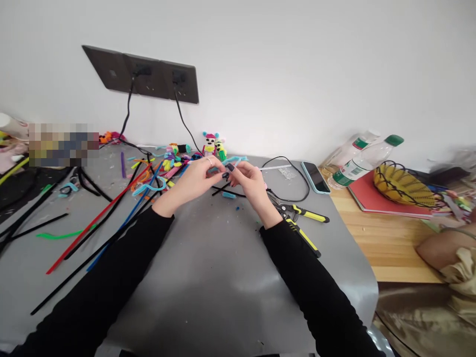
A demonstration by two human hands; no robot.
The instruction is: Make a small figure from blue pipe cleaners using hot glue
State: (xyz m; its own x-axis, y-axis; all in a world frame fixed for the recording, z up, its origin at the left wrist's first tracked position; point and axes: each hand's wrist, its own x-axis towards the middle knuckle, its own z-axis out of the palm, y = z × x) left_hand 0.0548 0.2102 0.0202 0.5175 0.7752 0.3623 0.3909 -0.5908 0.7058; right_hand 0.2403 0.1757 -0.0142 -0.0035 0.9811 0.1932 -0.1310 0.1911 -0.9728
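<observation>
My left hand (195,177) and my right hand (253,187) meet over the grey mat, thumbs and fingers pinched close together. Between them a light blue pipe cleaner (235,159) is held, its bent part showing above my fingertips. A short light blue piece (228,195) lies on the mat just under my hands. Beside my right wrist rest wire pliers (299,214) with yellow and black handles. Behind my hands stand small pipe-cleaner figures (210,144) with faces.
Loose red (100,218), black, blue and green pipe cleaners spread across the left. At right are a phone (315,177), plastic bottles (366,161), and a yellow basket (401,184) on a red folder (366,196). Another person's arm (442,244) rests at the wooden table's edge.
</observation>
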